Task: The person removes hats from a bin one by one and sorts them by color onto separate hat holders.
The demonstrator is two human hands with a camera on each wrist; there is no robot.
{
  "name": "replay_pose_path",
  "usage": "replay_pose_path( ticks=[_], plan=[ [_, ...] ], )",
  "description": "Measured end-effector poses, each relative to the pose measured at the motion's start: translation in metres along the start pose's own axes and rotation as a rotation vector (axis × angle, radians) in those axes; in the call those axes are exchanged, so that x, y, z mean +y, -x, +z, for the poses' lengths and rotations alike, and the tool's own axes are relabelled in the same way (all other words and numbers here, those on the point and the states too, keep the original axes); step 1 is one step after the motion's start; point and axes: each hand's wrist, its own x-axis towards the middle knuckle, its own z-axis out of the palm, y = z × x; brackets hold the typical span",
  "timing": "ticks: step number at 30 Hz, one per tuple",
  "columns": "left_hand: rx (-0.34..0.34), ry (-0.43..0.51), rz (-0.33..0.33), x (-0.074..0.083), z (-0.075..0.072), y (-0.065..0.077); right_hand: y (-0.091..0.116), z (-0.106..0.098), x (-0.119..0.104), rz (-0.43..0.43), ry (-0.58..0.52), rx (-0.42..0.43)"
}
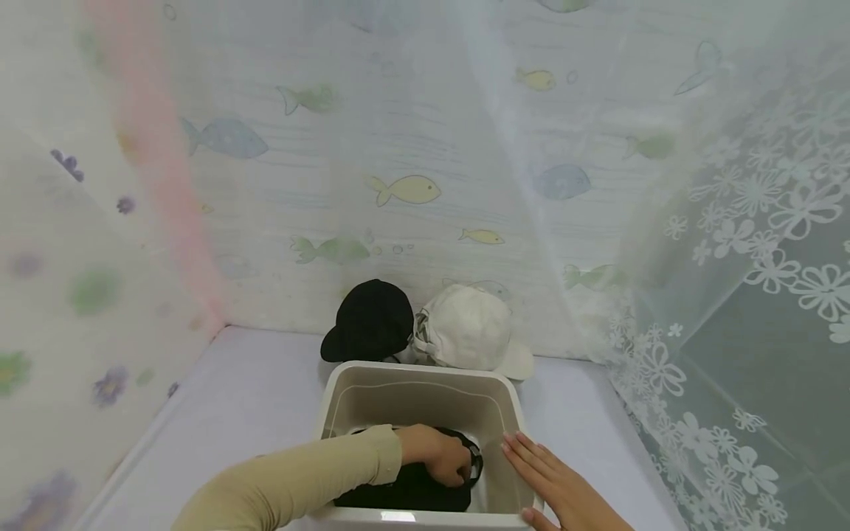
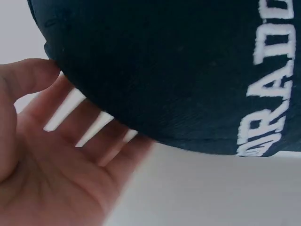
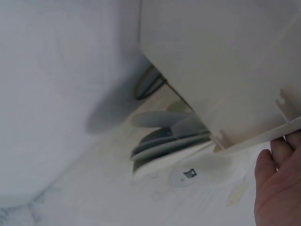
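A black cap [image 1: 412, 493] lies inside a light beige plastic bin [image 1: 425, 370], its back strap loop [image 1: 477, 464] toward the right wall. Reaching in from the left, my left hand [image 1: 438, 453] pinches the cap's edge. The left wrist view shows the thumb on this dark cap [image 2: 164, 70], fingers tucked behind its edge, and white raised letters [image 2: 268, 80] on the cap. My right hand [image 1: 561, 483] rests on the bin's right rim with fingers straight, its thumb near the front corner. From below, its fingertips meet the rim in the right wrist view.
Behind the bin, another black cap [image 1: 373, 318] and an off-white cap [image 1: 468, 328] sit side by side. Several brims [image 3: 164, 146] stack beyond the bin in the right wrist view. A white surface [image 1: 259, 391] lies beneath, with fish-patterned curtains [image 1: 412, 147] around it.
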Motion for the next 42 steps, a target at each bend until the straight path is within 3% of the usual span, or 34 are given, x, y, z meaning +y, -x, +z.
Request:
replay_pose_path(
  ticks=[6, 27, 32, 37, 42],
  plan=[
    [0.028, 0.023, 0.108, 0.0, 0.002, -0.001, 0.006, -0.001, 0.002, 0.02, -0.017, -0.006],
    [0.11, -0.162, 0.198, 0.018, 0.0, 0.013, 0.007, 0.002, 0.004, -0.032, -0.037, 0.064],
    [0.145, -0.122, 0.234, 0.014, -0.007, 0.026, 0.007, 0.001, 0.002, -0.027, -0.044, 0.065],
    [0.234, -0.029, 0.255, 0.004, -0.014, 0.041, 0.007, 0.0, 0.002, -0.024, -0.041, 0.066],
    [0.308, 0.047, 0.215, -0.004, -0.019, 0.057, 0.007, 0.0, 0.001, -0.027, -0.051, 0.069]
  ],
)
